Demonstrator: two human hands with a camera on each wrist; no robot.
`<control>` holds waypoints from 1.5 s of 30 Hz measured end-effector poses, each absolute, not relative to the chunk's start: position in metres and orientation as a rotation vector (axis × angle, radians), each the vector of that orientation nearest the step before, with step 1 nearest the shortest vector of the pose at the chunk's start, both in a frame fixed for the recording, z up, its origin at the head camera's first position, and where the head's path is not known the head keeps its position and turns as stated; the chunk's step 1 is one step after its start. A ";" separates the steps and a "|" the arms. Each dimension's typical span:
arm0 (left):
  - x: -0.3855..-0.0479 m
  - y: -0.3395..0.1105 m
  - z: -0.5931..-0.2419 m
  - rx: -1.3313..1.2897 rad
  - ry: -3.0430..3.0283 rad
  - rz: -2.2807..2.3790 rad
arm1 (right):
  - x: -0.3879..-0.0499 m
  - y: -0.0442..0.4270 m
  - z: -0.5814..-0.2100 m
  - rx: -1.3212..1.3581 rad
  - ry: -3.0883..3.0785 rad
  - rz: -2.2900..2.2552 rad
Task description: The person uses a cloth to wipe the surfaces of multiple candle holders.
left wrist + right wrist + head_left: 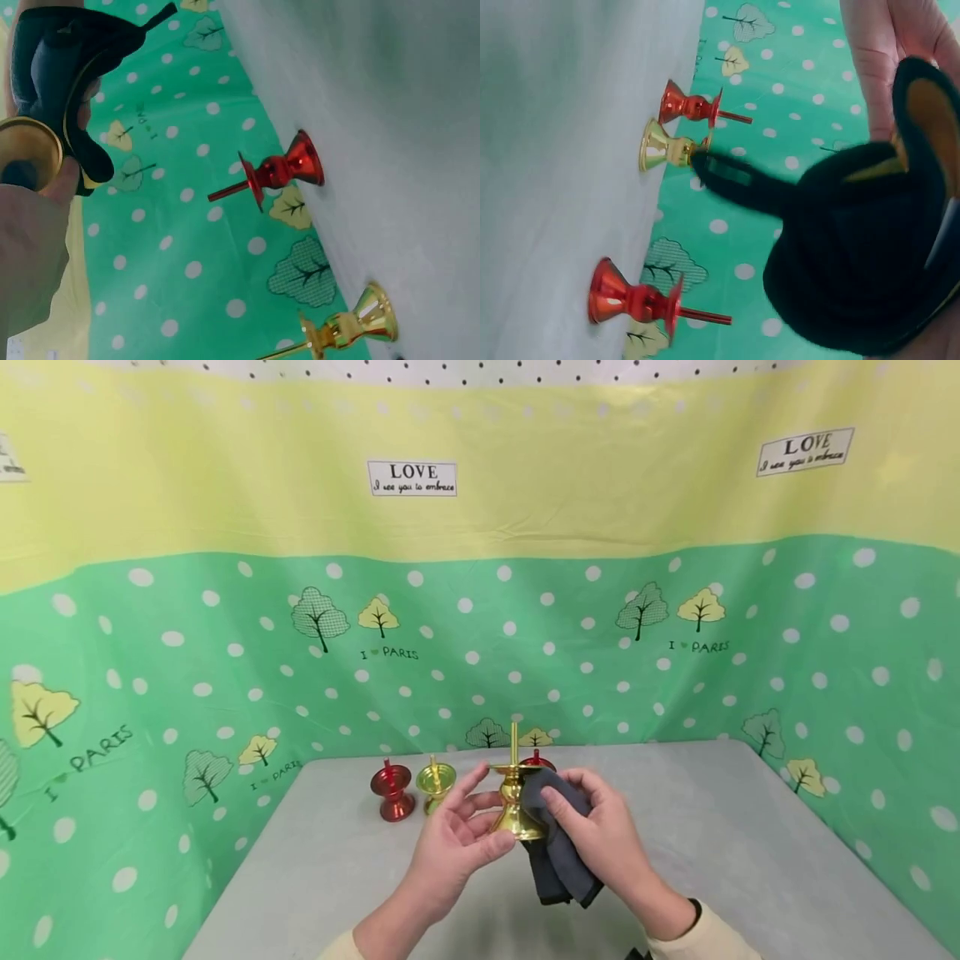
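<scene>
A shiny gold candle holder (517,822) with a spike on top is held upright in front of me. My left hand (450,856) grips it, the thumb at the foot and the index finger up by the dish rim. A dark grey cloth (558,852) is pinched in my right hand (611,839), lying against the right side of the holder. Its loose end hangs below. In the left wrist view the round foot (30,150) of the held holder shows beside the cloth. From the right wrist, the cloth (840,247) covers most of the holder.
Behind the hands, a red candle holder (392,791) and another gold one (435,779) stand on the grey table (300,877). A second red holder (537,758) is partly hidden behind the held one. A green and yellow printed curtain (480,610) surrounds the table's back and sides.
</scene>
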State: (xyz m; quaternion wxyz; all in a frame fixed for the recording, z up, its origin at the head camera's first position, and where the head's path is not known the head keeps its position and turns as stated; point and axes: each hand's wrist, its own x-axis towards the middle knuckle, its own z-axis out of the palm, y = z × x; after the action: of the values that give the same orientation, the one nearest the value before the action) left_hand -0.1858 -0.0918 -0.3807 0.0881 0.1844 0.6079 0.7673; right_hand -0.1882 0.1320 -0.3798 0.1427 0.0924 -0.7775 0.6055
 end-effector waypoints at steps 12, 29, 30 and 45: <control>-0.181 -0.082 -0.381 0.528 2.222 2.083 | -0.174 0.121 -0.387 0.568 -1.983 0.869; -0.177 -0.083 -0.385 0.546 2.535 1.862 | -0.178 0.124 -0.394 0.399 -2.168 1.333; -0.177 -0.084 -0.384 0.559 2.549 1.843 | -0.177 0.123 -0.394 0.417 -2.157 1.283; -0.184 -0.093 -0.383 0.538 2.208 2.025 | -0.187 0.128 -0.388 0.260 -2.326 1.680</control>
State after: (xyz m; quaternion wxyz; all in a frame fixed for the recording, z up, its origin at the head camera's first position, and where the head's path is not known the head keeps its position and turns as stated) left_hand -0.1837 -0.0926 -0.3825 0.0487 0.1765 0.7245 0.6645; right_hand -0.1874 0.1279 -0.3882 0.1301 0.0895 -0.8005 0.5781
